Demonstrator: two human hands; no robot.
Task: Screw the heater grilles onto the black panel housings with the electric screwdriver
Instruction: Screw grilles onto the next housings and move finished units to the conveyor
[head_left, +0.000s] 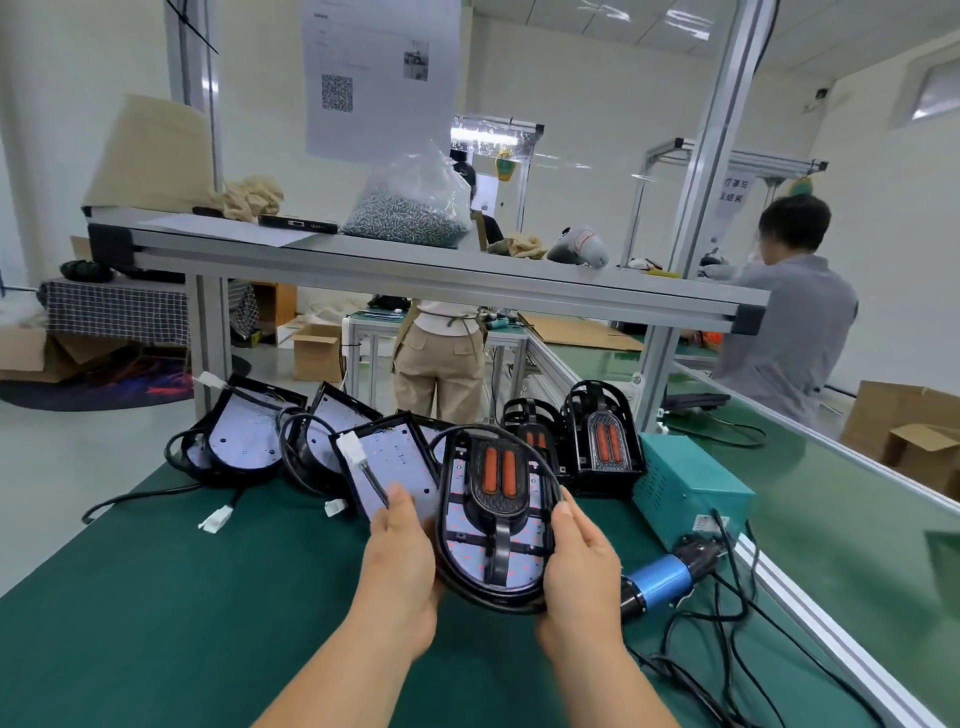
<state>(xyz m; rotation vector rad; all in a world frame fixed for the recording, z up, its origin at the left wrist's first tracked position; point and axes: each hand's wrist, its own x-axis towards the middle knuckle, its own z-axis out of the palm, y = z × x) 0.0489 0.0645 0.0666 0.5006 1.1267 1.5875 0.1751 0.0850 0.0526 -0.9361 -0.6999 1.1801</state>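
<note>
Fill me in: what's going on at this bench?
The left hand and right hand hold a black panel housing with a heater grille set on it, above the green mat. The electric screwdriver lies untouched to the right, beside the teal power box. Bare housings wait behind.

I hold one black panel housing tilted up between my left hand and right hand, its heater grille with two orange bars seated inside. Behind lean bare housings; the blue electric screwdriver lies at right.
</note>
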